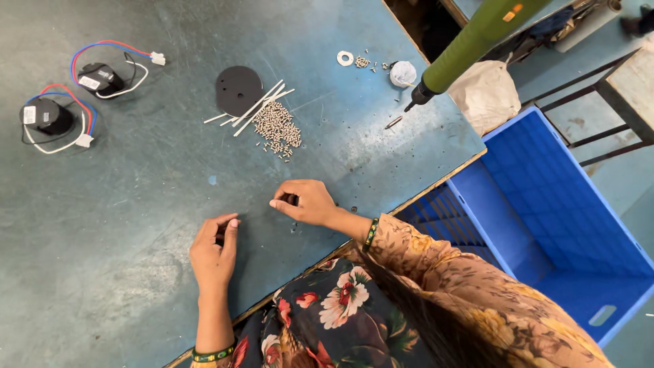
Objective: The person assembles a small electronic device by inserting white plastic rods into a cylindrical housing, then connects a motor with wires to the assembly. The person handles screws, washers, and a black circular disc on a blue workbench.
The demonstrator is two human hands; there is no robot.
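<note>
Scuffed teal desk [136,204]; blue crate [545,218] on floor beside it. White labels on two black motors [46,116], far left. Right hand [306,202] pinches a tiny part; left hand [213,252] loosely curled, empty. Screw pile [276,128] lies beyond

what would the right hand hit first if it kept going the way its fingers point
Its fingers point left across the table; the way looks free, passing just above the left hand, though depth is unclear.

2 motors [48,116], blue crate [552,204]

Teal workbench [136,225], blue crate [545,204], grey floor [633,211]
</note>
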